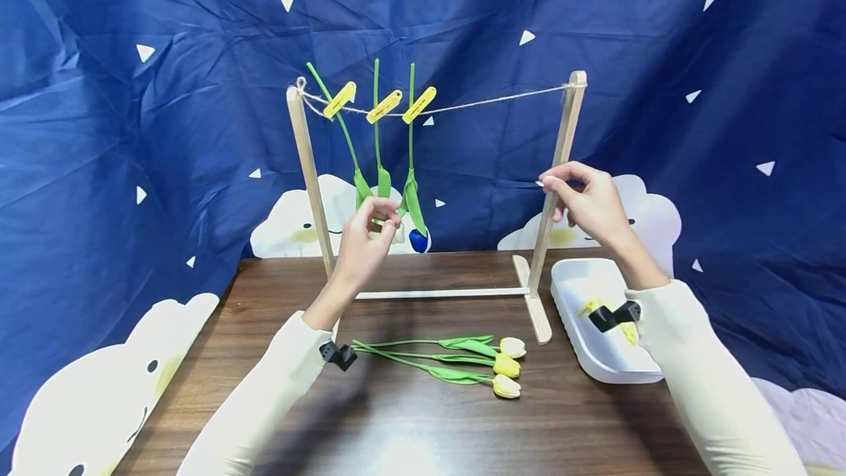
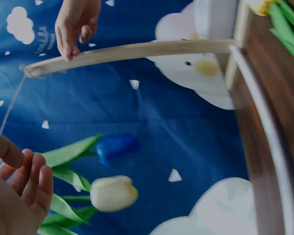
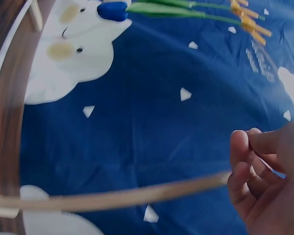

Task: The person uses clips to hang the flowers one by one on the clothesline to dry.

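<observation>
Three tulips hang head down from a string (image 1: 492, 101), each held by a yellow clip (image 1: 419, 105). One flower is blue (image 1: 418, 241), another white (image 2: 112, 194); the third bloom is hidden behind my left hand (image 1: 370, 237). That hand is beside the hanging leaves (image 1: 412, 200), its fingers loosely bent around nothing visible. My right hand (image 1: 591, 204) is at the right wooden post (image 1: 567, 131); whether it touches the wood I cannot tell. In the right wrist view its thumb and fingertips come together, with no object seen between them.
Three more tulips, white (image 1: 512, 347), yellow (image 1: 507, 366) and pale yellow (image 1: 507, 387), lie on the brown table (image 1: 396, 424) before the wooden frame. A white tray (image 1: 573, 325) with yellow clips (image 1: 628, 333) stands at right. A white bar (image 1: 443, 293) joins the posts low down.
</observation>
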### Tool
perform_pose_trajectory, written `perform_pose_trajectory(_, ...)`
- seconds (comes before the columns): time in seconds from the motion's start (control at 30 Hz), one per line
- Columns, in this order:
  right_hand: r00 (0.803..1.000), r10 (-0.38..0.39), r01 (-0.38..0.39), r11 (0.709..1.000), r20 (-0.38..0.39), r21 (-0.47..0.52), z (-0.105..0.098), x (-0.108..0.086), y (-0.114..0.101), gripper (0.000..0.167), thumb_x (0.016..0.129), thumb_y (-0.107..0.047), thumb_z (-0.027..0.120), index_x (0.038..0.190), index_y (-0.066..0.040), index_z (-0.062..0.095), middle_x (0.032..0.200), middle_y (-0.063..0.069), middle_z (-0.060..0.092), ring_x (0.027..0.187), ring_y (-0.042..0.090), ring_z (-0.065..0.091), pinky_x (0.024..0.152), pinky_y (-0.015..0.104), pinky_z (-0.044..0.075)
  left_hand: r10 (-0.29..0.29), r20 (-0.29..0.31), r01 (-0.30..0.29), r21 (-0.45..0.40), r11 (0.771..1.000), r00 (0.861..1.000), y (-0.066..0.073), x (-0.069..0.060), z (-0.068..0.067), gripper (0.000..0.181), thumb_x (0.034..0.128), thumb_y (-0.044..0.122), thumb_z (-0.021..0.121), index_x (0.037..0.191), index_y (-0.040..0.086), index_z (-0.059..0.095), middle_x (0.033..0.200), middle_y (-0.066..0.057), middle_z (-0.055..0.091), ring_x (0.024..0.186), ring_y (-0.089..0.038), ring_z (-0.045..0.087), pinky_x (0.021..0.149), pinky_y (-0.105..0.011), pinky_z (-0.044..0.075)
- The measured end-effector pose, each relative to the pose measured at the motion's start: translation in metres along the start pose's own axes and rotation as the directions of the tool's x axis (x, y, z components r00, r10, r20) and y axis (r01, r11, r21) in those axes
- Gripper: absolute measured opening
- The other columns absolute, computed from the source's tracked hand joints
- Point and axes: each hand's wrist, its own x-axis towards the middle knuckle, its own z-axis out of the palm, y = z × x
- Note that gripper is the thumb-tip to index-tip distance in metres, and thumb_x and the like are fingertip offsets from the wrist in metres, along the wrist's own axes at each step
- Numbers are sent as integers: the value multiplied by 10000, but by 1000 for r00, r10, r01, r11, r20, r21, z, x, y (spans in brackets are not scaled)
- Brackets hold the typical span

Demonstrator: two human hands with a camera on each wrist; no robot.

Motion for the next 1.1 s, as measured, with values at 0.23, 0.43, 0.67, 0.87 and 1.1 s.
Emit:
perform_pose_trajectory(0.23, 995, 90, -85, 990, 40, -116, -24, -14, 33, 294, 1066, -265, 672, 1151, 13, 714, 817, -234, 680, 495, 97, 636, 412, 261, 454, -21, 99, 20, 11, 1000, 995, -25, -23, -9, 215, 965, -70, 589, 1154, -30, 685, 957, -178, 725, 853, -272, 705, 726, -243, 538)
perform_pose_trajectory(0.43, 965, 235, -207, 956, 120, -209, -39, -21, 67, 281, 1077, -231, 636, 1179, 22, 701, 822, -152, 642, 553, 102, 655, 454, 272, 476, -113, 175, 117, -14, 993, 978, -46, -42, -9, 216, 1003, -35, 582, 1192, 6, 678, 982, -211, 707, 879, -346, 718, 737, -213, 515)
perform_pose_trajectory(0.67, 922, 306, -213, 913, 238, -348, -48, -25, 116, 232, 1066, -176, 632, 1129, 39, 691, 839, 14, 722, 594, 142, 693, 498, 328, 543, -159, 309, 168, -1, 986, 938, -73, -62, -2, 207, 998, -29, 602, 1168, 47, 692, 973, -185, 718, 843, -216, 695, 740, -220, 519)
perform_pose_trajectory(0.87, 878, 314, -159, 903, 362, -398, -53, -32, 154, 198, 1039, -65, 615, 1097, 111, 684, 941, 229, 739, 618, 187, 720, 487, 357, 554, -167, 415, 161, 49, 986, 895, -95, -78, 3, 169, 979, -28, 624, 1124, 0, 707, 997, -200, 749, 853, -303, 738, 749, -262, 569)
perform_pose_trajectory(1.1, 760, 464, -189, 828, 455, -528, -51, -42, 177, 204, 1013, -123, 606, 1021, 67, 679, 882, 180, 712, 654, 207, 726, 535, 361, 579, -173, 525, 71, 208, 975, 834, -116, -94, 6, 130, 1012, 49, 636, 1099, 59, 733, 1022, -101, 768, 853, -105, 662, 791, -301, 561)
